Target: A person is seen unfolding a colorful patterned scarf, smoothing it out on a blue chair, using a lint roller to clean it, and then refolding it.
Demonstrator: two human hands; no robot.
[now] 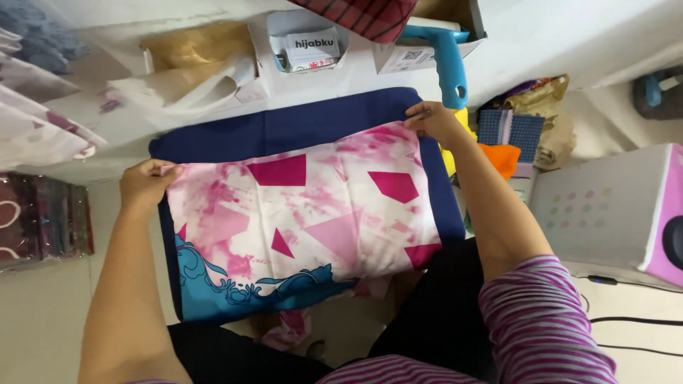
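Scarf: flat on navy pad, near edge hanging off | left hand: pinching far-left corner | right hand: pinching far-right corner | risk: uneven pull could skew it; overhang may drag it off.

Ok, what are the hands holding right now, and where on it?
Both hold the pink patterned cloth by its far corners: left hand at the left corner, right hand at the right corner.

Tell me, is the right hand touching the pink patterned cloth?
Touching. The head view shows the right hand pinching the far corner of the pink patterned cloth, with no gap between fingers and fabric; the cloth lies on a navy board.
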